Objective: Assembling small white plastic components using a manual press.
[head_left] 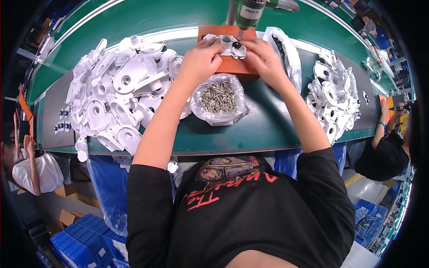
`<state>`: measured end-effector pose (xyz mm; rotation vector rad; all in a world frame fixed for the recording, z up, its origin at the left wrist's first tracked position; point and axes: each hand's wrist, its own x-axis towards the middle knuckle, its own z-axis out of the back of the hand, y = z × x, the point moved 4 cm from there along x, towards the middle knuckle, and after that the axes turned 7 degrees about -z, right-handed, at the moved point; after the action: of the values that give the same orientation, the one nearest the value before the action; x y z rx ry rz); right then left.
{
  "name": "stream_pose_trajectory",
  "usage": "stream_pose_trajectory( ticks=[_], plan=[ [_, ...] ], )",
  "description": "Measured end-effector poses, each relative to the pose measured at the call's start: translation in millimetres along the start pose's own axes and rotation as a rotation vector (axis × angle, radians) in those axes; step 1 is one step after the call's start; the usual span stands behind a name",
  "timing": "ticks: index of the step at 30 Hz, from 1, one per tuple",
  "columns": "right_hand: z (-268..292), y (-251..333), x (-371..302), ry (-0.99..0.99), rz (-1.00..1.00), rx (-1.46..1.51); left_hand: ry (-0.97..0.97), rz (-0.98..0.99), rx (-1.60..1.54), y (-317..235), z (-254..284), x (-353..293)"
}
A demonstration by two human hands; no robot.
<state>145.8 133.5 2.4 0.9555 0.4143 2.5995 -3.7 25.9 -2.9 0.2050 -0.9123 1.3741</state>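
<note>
A white plastic part (227, 42) with a round collar lies on an orange block (237, 65). A small black round piece (237, 45) sits on its right portion. My left hand (203, 58) grips the part's left end, fingers curled at its edge. At the other end, my right hand (265, 58) has its fingers and thumb closed about the part's right edge, partly hiding it. Just above the black piece hangs a green power screwdriver (249, 13), its tip pointing down. Whether the tip touches anything cannot be made out.
A big heap of white plastic parts (127, 80) lies on the left, a smaller white heap (333, 91) on the right. A plastic-lined tub of screws (219, 97) stands before the block, and a clear bag (291, 60) beside it. Co-workers sit at both sides.
</note>
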Motion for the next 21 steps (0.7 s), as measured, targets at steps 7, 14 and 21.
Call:
stream_pose_trajectory(
  ticks=[7,14,21],
  plan=[
    [123.3,-95.6,100.8,-0.431,-0.247,0.63,0.049,0.049,0.008,-2.2,-1.0,3.7],
    [169.7,-22.9,260.6,-0.475,-0.081,0.329,-0.004,-0.002,0.004,2.6,-1.0,-3.0],
    [161.3,3.4,282.3,-0.223,-0.319,0.342,-0.011,0.018,-0.013,-1.7,3.2,-3.1]
  ],
)
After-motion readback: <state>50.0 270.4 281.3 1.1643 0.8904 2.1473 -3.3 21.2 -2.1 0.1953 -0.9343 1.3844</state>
